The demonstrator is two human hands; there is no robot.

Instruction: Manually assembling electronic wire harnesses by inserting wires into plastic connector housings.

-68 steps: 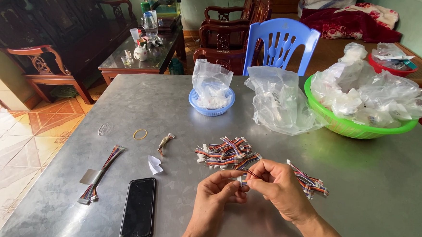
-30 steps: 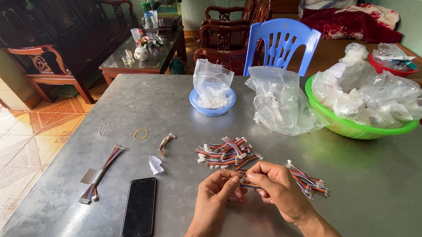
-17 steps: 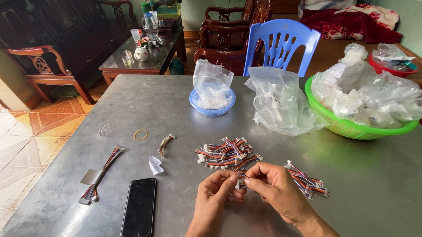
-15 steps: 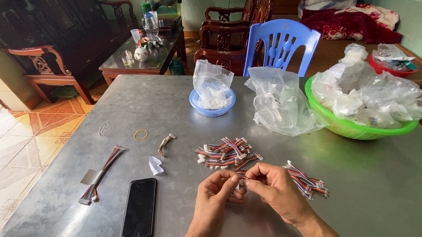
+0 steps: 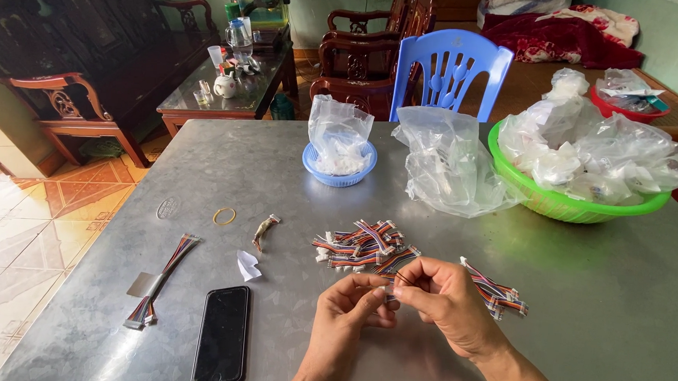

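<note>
My left hand (image 5: pixel 345 316) and my right hand (image 5: pixel 443 301) meet over the near part of a grey metal table (image 5: pixel 597 289), fingertips pinched together on a small wire connector piece (image 5: pixel 390 290) with thin dark wires running from it. Just beyond my fingers lies a pile of short multicoloured wire harnesses (image 5: pixel 361 246) with white plugs. A few more harnesses (image 5: pixel 496 290) lie to the right of my right hand, partly hidden by it.
A black phone (image 5: pixel 222 345), a long wire bundle (image 5: pixel 162 279), a scrap of white paper (image 5: pixel 247 265), a rubber band (image 5: pixel 224 216) lie at the left. Farther back stand a blue bowl with a plastic bag (image 5: pixel 339 153), a clear bag (image 5: pixel 449 161), a green basin of bags (image 5: pixel 587 169). A blue chair (image 5: pixel 450 69) stands behind.
My hands stay together over the same spot; fingers shift slightly on the small connector. Nothing else on the table has moved.
</note>
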